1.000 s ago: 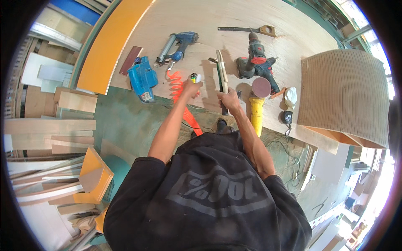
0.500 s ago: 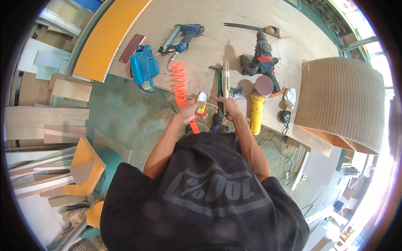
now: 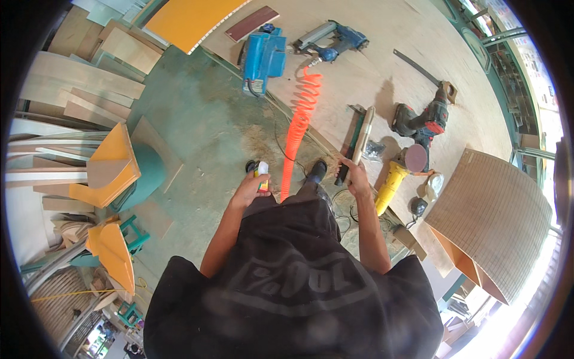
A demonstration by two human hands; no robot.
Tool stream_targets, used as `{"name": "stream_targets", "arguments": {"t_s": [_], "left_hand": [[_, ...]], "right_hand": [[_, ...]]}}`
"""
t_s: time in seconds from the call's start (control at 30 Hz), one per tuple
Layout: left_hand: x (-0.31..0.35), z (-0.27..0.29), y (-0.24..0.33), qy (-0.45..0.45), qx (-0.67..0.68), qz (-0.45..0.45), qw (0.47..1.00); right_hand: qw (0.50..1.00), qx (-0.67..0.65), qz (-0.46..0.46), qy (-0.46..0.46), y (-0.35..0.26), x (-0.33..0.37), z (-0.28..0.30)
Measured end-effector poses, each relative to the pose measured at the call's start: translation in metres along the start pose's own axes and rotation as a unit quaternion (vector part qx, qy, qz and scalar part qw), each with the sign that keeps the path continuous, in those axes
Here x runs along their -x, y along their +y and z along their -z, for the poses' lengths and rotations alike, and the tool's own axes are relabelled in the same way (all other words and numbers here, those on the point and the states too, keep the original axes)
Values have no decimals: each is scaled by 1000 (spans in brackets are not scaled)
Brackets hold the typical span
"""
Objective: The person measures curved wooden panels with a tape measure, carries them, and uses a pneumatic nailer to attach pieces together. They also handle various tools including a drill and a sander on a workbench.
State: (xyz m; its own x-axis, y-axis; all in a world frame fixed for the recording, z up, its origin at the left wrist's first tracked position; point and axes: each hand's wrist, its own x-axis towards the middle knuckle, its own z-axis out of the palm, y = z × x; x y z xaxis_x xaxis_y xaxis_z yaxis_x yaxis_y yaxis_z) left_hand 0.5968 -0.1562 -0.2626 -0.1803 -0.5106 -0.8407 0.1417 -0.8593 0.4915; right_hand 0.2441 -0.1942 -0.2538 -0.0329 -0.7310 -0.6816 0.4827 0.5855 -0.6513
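In my left hand (image 3: 248, 190) is a small white bottle (image 3: 262, 170) with a yellow and green label, fingers closed round it in front of my waist. At the table edge my right hand (image 3: 357, 178) is closed at the near end of a pale, slim cylinder (image 3: 364, 134); the fingers partly hide that end. Close beside the cylinder lies a hammer (image 3: 351, 143) with a dark green and black handle. A clear bag of small dark parts (image 3: 375, 151) and a yellow sander (image 3: 391, 184) with a round disc are just right of that hand.
An orange coiled hose (image 3: 296, 134) runs from a blue nail gun (image 3: 341, 43) toward my legs. A blue power tool (image 3: 263, 60) sits at the table's left edge. Beyond are a cordless drill (image 3: 427, 118), a handsaw (image 3: 418, 66) and a slatted curved panel (image 3: 493, 218). Boards (image 3: 84, 102) crowd the left.
My view has turned left, so the table and tools now appear farther right. My hands have moved apart; the left still holds the bottle, and the right remains by the cylinder.
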Motion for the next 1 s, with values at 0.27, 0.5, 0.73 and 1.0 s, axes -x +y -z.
{"name": "stream_targets", "arguments": {"t_s": [0.27,0.5,0.73,1.0], "left_hand": [[-21,96,-1,-10,24,-13,1000],[-21,250,29,43,-46,-82,995],[3,371,29,160,-16,-55,985],[-152,318,50,66,-179,-22,981]], "right_hand": [[997,-27,50,47,8,-4,-42],[995,8,92,28,74,80,-143],[965,206,-103,-124,115,83,-199],[983,110,-145,36,267,-108,-247]]}}
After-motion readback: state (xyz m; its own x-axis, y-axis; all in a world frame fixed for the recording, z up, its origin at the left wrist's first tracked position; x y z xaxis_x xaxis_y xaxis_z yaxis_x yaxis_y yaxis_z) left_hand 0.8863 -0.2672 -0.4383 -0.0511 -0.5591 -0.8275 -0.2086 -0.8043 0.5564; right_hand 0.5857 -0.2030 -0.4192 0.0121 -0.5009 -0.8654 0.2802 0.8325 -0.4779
